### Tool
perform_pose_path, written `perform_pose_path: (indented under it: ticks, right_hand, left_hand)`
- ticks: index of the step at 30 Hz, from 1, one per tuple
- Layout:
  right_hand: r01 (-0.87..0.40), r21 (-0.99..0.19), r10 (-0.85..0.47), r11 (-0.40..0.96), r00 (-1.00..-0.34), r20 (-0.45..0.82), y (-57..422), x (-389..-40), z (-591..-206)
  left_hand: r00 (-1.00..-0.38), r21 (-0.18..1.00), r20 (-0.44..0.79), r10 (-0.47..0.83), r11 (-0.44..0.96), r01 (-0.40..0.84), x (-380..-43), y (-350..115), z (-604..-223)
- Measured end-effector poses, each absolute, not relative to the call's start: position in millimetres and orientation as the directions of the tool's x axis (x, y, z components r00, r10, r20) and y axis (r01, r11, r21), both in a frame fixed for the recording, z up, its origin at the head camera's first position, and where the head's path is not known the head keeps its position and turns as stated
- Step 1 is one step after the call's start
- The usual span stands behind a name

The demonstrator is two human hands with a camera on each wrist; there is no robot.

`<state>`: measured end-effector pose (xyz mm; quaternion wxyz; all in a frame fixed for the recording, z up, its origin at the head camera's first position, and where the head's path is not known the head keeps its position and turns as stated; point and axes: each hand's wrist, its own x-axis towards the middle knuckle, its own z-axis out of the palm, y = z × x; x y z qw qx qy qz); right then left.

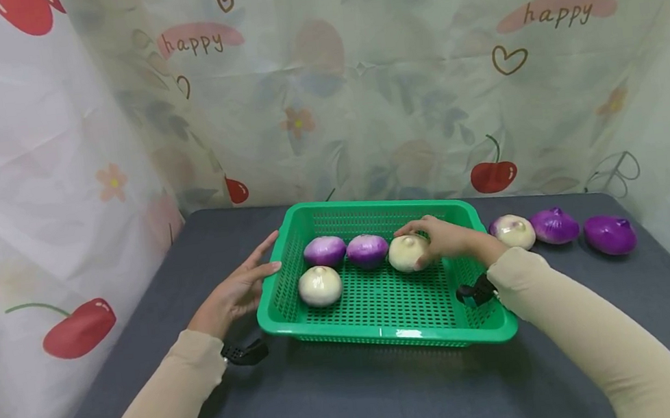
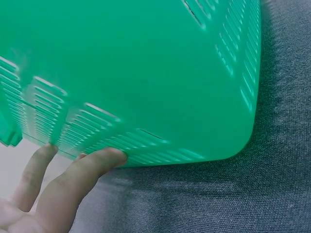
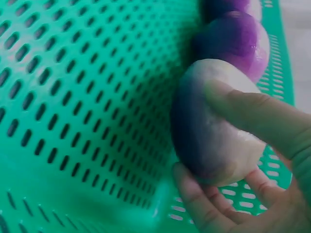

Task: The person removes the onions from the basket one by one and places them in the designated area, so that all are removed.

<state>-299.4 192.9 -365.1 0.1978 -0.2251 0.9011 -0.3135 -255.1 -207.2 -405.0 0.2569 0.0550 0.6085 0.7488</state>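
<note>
A white onion (image 1: 407, 254) is gripped by my right hand (image 1: 446, 237) inside the green perforated basket (image 1: 324, 329), toward its right side. Thumb and fingers curl round that onion (image 3: 194, 121) in the right wrist view. Two purple onions (image 1: 324, 251) (image 1: 367, 251) line up to its left, and a second white onion (image 1: 320, 286) sits in front of them at the basket's left. My left hand (image 1: 238, 292) is at the basket's left side with fingers extended. In the left wrist view its fingertips (image 2: 114, 156) are against the slotted outer wall (image 2: 146, 77).
Right of the basket, another white onion (image 1: 513, 232) and two purple onions (image 1: 554, 225) (image 1: 610, 235) lie in a row on the dark grey table (image 1: 357, 399). A printed curtain (image 1: 372, 101) hangs behind the table and along both sides.
</note>
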Motion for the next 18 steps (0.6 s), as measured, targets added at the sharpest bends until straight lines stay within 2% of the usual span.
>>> perform_pose_path:
  ticks: [5, 11, 15, 18]
  right_hand:
    - [-0.301, -0.724, -0.557, 0.620, -0.819, -0.137, 195, -299, -355]
    - [-0.250, -0.814, -0.555, 0.524, -0.825, -0.105, 195, -288, -327]
    - [-0.278, -0.839, -0.556, 0.468, -0.830, -0.035, 201, -279, -303]
    - [-0.302, -0.826, -0.520, 0.477, -0.854, 0.012, 209, -269, -284]
  left_hand:
    - [-0.863, 0.937, -0.236, 0.446, -0.132, -0.324, -256, -207, -406]
    - [-0.865, 0.938, -0.234, 0.443, -0.133, -0.321, -256, -206, -408]
    - [-0.868, 0.940, -0.231, 0.440, -0.129, -0.316, -256, -207, -407]
    - [-0.867, 0.941, -0.226, 0.443, -0.129, -0.312, -256, -208, -407]
